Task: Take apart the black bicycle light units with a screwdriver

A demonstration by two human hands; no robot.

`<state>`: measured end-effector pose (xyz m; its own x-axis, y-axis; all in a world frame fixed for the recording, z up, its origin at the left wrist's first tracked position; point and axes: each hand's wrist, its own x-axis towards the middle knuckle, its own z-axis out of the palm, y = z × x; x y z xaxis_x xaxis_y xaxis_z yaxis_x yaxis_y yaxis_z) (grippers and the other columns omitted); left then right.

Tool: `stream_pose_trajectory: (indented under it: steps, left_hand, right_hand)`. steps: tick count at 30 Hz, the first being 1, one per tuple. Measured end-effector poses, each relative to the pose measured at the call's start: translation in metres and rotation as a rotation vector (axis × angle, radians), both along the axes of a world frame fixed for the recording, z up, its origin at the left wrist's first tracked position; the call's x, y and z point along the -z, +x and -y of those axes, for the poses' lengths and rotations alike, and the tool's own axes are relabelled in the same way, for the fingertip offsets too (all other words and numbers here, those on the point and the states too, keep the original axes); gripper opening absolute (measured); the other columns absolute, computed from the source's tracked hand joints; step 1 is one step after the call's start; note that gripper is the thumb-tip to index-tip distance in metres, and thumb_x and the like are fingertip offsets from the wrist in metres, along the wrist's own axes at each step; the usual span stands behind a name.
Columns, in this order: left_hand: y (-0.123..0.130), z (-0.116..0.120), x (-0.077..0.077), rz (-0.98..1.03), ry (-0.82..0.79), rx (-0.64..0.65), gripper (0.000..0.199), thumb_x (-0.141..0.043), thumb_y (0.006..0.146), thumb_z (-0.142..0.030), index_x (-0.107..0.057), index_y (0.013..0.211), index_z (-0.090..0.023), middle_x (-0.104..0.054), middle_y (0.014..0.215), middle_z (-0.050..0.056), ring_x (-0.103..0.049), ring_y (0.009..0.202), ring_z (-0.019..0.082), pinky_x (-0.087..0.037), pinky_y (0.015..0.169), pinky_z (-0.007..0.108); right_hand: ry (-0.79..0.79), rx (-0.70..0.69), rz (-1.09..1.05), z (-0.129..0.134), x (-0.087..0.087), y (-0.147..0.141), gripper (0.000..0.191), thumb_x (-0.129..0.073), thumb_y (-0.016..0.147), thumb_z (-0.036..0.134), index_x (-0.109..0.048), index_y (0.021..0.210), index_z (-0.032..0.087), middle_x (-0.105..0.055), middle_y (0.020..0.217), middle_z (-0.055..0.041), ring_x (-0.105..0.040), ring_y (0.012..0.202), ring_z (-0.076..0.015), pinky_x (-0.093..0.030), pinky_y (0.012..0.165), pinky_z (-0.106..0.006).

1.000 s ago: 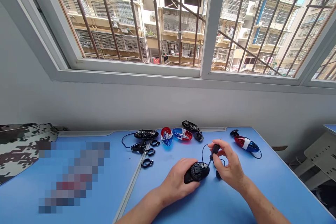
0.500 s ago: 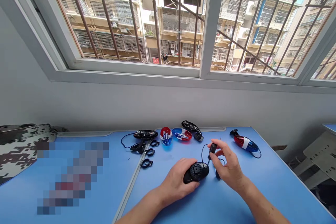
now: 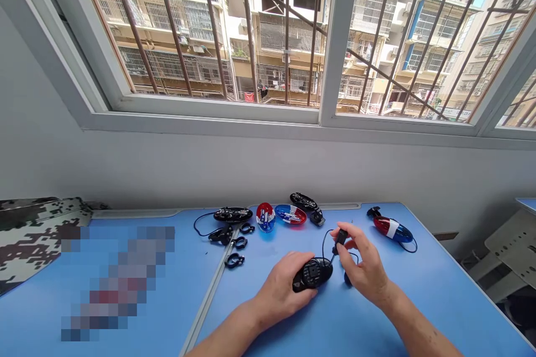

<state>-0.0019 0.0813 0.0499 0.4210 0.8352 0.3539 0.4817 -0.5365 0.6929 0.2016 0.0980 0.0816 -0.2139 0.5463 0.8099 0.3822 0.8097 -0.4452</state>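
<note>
My left hand (image 3: 285,285) is closed around the left end of a black oval bike horn housing (image 3: 312,274), holding it against the blue table. Pinched between the thumb and fingers of my right hand (image 3: 365,262) is a small screwdriver (image 3: 341,237) with a black handle. Its thin shaft slants down to the right end of the housing, where the exact contact point is too small to see. A thin black cable (image 3: 322,242) loops up from the housing. Partly hidden behind my right hand lies a small black part (image 3: 347,279).
Red-and-blue oval shells (image 3: 265,217) and black horn pieces (image 3: 233,215) lie along the back. Several black ring clamps (image 3: 234,260) sit left of my hands, by a table seam. A finished-looking red, white and blue horn (image 3: 392,229) rests at right. Camouflage cloth (image 3: 37,234) covers the left corner.
Almost nothing differs. The screwdriver handle and my right fingers have shifted very slightly, and the housing has tipped a little in my left hand.
</note>
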Motion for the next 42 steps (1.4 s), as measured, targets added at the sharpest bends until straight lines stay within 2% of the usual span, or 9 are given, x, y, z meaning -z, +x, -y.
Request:
stream_pose_trajectory:
  steps: [5, 14, 21, 28, 32, 35, 39, 42]
  left_hand:
    - [0.0, 0.0, -0.002, -0.003, 0.039, -0.02, 0.047, -0.061, 0.066, -0.009, -0.058, 0.111, -0.023, -0.067, 0.108, 0.004, -0.061, 0.098, 0.024, -0.05, 0.089, 0.037]
    - [-0.007, -0.008, 0.012, -0.022, 0.147, -0.157, 0.057, -0.058, 0.07, -0.007, -0.053, 0.124, -0.025, -0.063, 0.123, 0.006, -0.059, 0.113, 0.025, -0.049, 0.098, 0.039]
    - [-0.011, -0.01, 0.008, -0.04, 0.145, -0.222, 0.057, -0.058, 0.07, -0.007, -0.057, 0.123, -0.027, -0.064, 0.121, 0.005, -0.062, 0.11, 0.024, -0.051, 0.096, 0.038]
    - [-0.012, -0.01, 0.008, -0.027, 0.194, -0.199, 0.052, -0.056, 0.073, -0.01, -0.057, 0.122, -0.024, -0.063, 0.118, 0.008, -0.062, 0.108, 0.025, -0.052, 0.096, 0.04]
    - [-0.015, -0.013, 0.015, -0.103, 0.28, -0.232, 0.055, -0.056, 0.072, -0.008, -0.057, 0.124, -0.025, -0.063, 0.12, 0.009, -0.06, 0.112, 0.027, -0.053, 0.094, 0.043]
    - [-0.018, -0.016, 0.017, -0.231, 0.394, -0.258, 0.055, -0.054, 0.073, -0.003, -0.059, 0.123, -0.025, -0.063, 0.122, 0.01, -0.061, 0.108, 0.028, -0.055, 0.089, 0.043]
    - [-0.02, -0.018, 0.014, -0.411, 0.596, -0.309, 0.049, -0.046, 0.084, 0.001, -0.065, 0.119, -0.027, -0.061, 0.129, 0.013, -0.061, 0.107, 0.032, -0.055, 0.085, 0.046]
    - [-0.021, -0.018, 0.012, -0.478, 0.642, -0.293, 0.048, -0.041, 0.09, 0.002, -0.065, 0.118, -0.029, -0.062, 0.13, 0.011, -0.06, 0.109, 0.03, -0.055, 0.086, 0.045]
  right_hand:
    - [0.027, 0.066, -0.047, -0.001, -0.002, 0.001, 0.039, -0.049, 0.089, 0.013, -0.048, 0.126, 0.024, -0.069, 0.098, -0.0063, -0.068, 0.081, -0.0167, -0.059, 0.059, -0.027]
    - [0.009, 0.078, -0.053, -0.003, 0.002, 0.0, 0.036, -0.049, 0.089, 0.013, -0.049, 0.124, 0.023, -0.069, 0.098, -0.0064, -0.068, 0.079, -0.0162, -0.06, 0.058, -0.027]
    - [0.001, 0.073, -0.047, -0.003, 0.0, -0.001, 0.035, -0.049, 0.089, 0.014, -0.051, 0.122, 0.024, -0.07, 0.098, -0.0063, -0.069, 0.078, -0.0165, -0.06, 0.057, -0.027]
    - [-0.019, 0.067, -0.048, -0.002, 0.0, -0.002, 0.034, -0.049, 0.089, 0.015, -0.051, 0.122, 0.024, -0.07, 0.097, -0.0058, -0.068, 0.073, -0.0155, -0.059, 0.055, -0.027]
    - [-0.025, 0.059, -0.039, -0.003, 0.0, -0.001, 0.034, -0.048, 0.089, 0.015, -0.05, 0.122, 0.024, -0.07, 0.098, -0.0063, -0.069, 0.073, -0.0156, -0.06, 0.056, -0.027]
    - [-0.025, 0.06, -0.031, -0.002, 0.0, -0.001, 0.034, -0.048, 0.09, 0.014, -0.049, 0.122, 0.024, -0.069, 0.098, -0.0062, -0.068, 0.072, -0.0152, -0.06, 0.056, -0.027]
    - [-0.029, 0.061, -0.025, -0.002, -0.001, -0.002, 0.035, -0.049, 0.089, 0.013, -0.049, 0.122, 0.024, -0.069, 0.097, -0.0062, -0.068, 0.072, -0.015, -0.06, 0.056, -0.027]
    - [-0.027, 0.059, -0.026, -0.002, 0.0, -0.003, 0.034, -0.049, 0.089, 0.014, -0.05, 0.122, 0.024, -0.07, 0.097, -0.0062, -0.069, 0.076, -0.016, -0.06, 0.058, -0.027]
